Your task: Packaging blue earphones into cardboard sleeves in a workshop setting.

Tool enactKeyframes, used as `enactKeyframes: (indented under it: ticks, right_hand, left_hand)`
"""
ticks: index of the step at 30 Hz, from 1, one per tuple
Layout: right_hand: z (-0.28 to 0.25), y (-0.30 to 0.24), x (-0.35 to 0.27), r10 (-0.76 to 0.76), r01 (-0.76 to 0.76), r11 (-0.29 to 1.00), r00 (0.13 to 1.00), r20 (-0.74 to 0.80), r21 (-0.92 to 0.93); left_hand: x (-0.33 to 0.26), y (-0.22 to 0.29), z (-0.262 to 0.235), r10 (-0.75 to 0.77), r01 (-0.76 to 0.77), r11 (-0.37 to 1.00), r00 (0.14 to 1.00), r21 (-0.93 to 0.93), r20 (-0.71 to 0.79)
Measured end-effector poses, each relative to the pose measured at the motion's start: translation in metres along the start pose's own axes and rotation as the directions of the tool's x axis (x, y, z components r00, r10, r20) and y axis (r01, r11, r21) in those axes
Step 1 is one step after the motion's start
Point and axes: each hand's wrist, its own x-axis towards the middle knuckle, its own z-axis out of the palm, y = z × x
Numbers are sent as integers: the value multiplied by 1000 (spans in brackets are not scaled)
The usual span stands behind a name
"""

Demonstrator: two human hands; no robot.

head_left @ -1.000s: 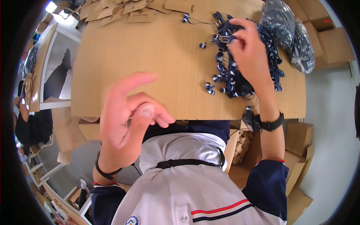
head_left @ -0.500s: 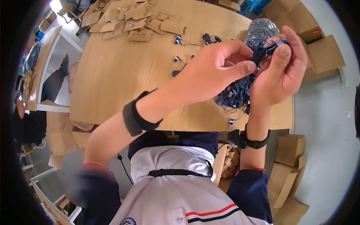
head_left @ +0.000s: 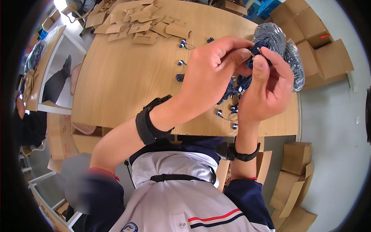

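My left hand point(head_left: 210, 73) and my right hand point(head_left: 266, 91) meet above the right side of a wooden table point(head_left: 127, 85). Both pinch the same small dark blue corded piece point(head_left: 256, 51) between thumb and fingertips. Under and behind the hands lies a heap of similar dark blue pieces with cords point(head_left: 235, 87), partly hidden. A few loose ones point(head_left: 181, 43) lie further left on the table. A clear plastic bag full of the dark pieces point(head_left: 278, 40) sits at the table's right edge.
Several brown cardboard tags point(head_left: 135, 23) are spread along the table's far side. Cardboard boxes point(head_left: 324, 58) stand on the floor to the right and lower right point(head_left: 295, 156). A white bench and another person's dark sleeve point(head_left: 27, 127) are on the left.
My left hand rose from near my chest and joined my right hand. Both now hold one dark piece lifted from the heap, slightly higher than half a second ago.
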Motion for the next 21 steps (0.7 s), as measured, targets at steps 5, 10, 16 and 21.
enactKeyframes:
  ticks: [5,10,16,21]
  right_hand:
    - [-4,-15,7,426,-426,905,905,8,8]
    - [-26,7,18,629,-692,675,720,293,254]
    - [-26,-1,51,228,-239,971,925,306,1]
    - [-19,20,70,-155,222,968,891,427,-113]
  left_hand:
    - [0,-7,-6,396,-345,846,917,406,-48]
    - [3,0,-34,231,-319,787,946,527,228]
    - [39,-11,-147,4,-54,518,998,854,60]
    - [37,-47,-236,-22,-117,-38,993,992,116]
